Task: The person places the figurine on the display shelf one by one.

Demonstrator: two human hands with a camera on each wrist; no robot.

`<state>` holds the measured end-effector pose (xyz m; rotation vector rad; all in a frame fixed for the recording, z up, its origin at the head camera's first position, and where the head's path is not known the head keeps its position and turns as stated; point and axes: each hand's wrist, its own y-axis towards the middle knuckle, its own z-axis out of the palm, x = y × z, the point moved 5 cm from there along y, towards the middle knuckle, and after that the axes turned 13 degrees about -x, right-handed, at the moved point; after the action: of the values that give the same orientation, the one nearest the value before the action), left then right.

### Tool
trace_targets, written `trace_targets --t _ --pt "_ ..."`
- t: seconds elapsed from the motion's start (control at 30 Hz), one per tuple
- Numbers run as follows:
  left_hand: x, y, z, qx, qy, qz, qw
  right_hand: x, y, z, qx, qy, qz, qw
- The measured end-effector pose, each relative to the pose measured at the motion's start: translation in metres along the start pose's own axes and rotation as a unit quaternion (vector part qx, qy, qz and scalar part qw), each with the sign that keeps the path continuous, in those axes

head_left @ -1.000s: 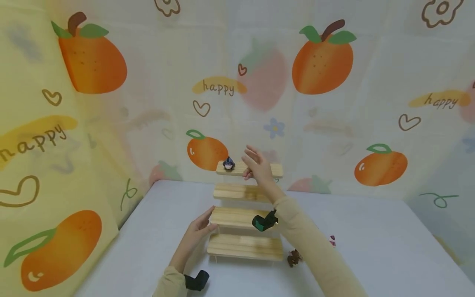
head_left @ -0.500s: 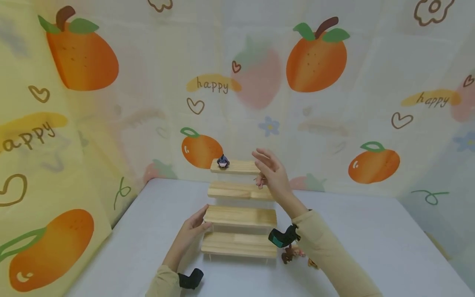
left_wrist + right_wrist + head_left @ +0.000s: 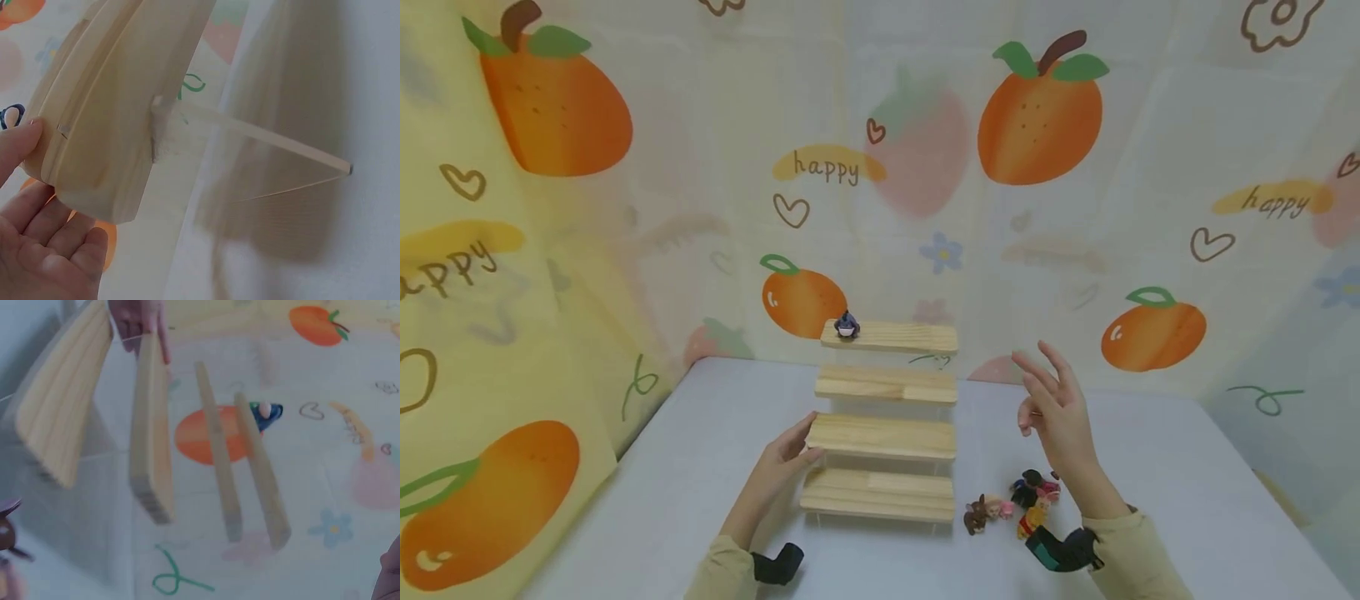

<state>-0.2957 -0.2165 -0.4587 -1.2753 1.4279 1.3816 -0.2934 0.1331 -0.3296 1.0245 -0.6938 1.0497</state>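
Observation:
A tiered wooden display stand [image 3: 880,437] with several pale boards on thin clear supports stands on the white table. My left hand [image 3: 784,457] grips the left end of one middle board, thumb above and fingers below, as the left wrist view shows. A small blue donkey-like figurine [image 3: 847,325] sits at the left end of the top board. To the right of the stand, my right hand [image 3: 1060,421] is raised in the air, fingers partly extended, with nothing visible in them. Below it lie toy figurines, including a brown one [image 3: 975,515] and a yellow-and-red one [image 3: 1033,518].
A dark-haired figurine [image 3: 1025,488] and a pink one [image 3: 997,507] lie in the same cluster right of the stand. Behind the white table [image 3: 1180,500] hangs a fruit-printed cloth [image 3: 730,100], which also covers the left side.
My right hand has moved from beside the top board to the right and down, uncovering the boards and the figurine cluster. My left hand stays on the stand.

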Motion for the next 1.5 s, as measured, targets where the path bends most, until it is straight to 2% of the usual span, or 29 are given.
trace_targets --t 0.13,0.3,0.43,0.53,0.67,0.8,0.93,1.07,1.17,1.3,1.4,1.5 --pt "0.001 -0.004 -0.003 -0.002 0.001 -0.007 1.0000 -0.011 -0.017 -0.020 -0.010 -0.016 0.015 1.000" --pt "0.002 -0.007 -0.001 -0.003 -0.016 -0.029 0.9995 -0.037 -0.037 -0.035 -0.020 -0.081 0.063 0.995" --pt "0.000 -0.006 0.003 0.003 -0.015 -0.013 0.9998 -0.050 -0.045 -0.042 -0.029 -0.113 0.081 0.990" --pt "-0.001 -0.005 0.002 -0.003 -0.018 -0.007 0.9998 -0.059 -0.048 -0.043 -0.008 -0.149 0.097 0.984" --pt "-0.002 -0.005 0.001 -0.016 -0.018 -0.020 0.9995 -0.069 -0.056 -0.046 0.021 -0.205 0.139 0.969" --pt "0.001 -0.005 -0.003 -0.045 0.003 -0.027 0.9986 -0.080 -0.065 -0.046 0.062 -0.223 0.172 0.957" --pt "0.005 -0.003 -0.004 -0.064 0.007 -0.024 0.9976 -0.088 -0.072 -0.045 0.117 -0.243 0.162 0.949" --pt "0.006 0.000 0.002 -0.056 -0.001 -0.022 0.9982 -0.096 -0.078 -0.049 0.160 -0.281 0.132 0.937" --pt "0.005 0.002 0.007 -0.052 -0.004 -0.022 0.9984 -0.104 -0.080 -0.053 0.202 -0.334 0.103 0.915" --pt "0.006 0.002 0.009 -0.038 -0.012 -0.024 0.9989 -0.104 -0.081 -0.050 0.246 -0.402 0.035 0.881" --pt "0.007 0.002 0.009 -0.035 -0.009 -0.031 0.9989 -0.101 -0.080 -0.046 0.263 -0.423 -0.010 0.867" --pt "0.007 0.002 0.007 -0.040 -0.001 -0.034 0.9986 -0.102 -0.081 -0.043 0.277 -0.432 -0.011 0.858"
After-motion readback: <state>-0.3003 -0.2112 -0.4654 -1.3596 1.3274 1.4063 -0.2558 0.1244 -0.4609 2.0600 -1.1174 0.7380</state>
